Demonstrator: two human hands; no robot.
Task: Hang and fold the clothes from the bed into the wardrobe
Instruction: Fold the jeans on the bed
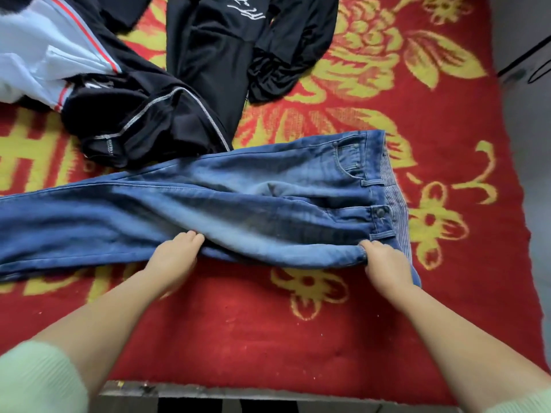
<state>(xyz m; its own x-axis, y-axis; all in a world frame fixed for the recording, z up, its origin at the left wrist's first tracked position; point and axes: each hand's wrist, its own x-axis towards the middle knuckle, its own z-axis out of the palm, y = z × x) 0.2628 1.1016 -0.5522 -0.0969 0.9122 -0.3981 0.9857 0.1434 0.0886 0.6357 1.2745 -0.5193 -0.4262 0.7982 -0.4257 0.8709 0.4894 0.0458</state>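
Observation:
A pair of blue jeans [226,201] lies flat across the bed, waistband to the right, legs running off the left edge of view. My left hand [176,257] grips the near edge of the jeans around the thigh. My right hand [384,260] grips the near edge close to the waistband, its fingertips tucked under the denim. Behind the jeans lie a crumpled black garment with white stitching [143,126], a black top with white lettering [238,52], and a white and light-blue jacket with red stripes [38,55] at the far left.
A red blanket with yellow flower patterns [328,338] covers the bed. The bed's near edge [238,391] runs along the bottom of the view. Grey floor [530,144] and a dark-edged object [524,67] show to the right.

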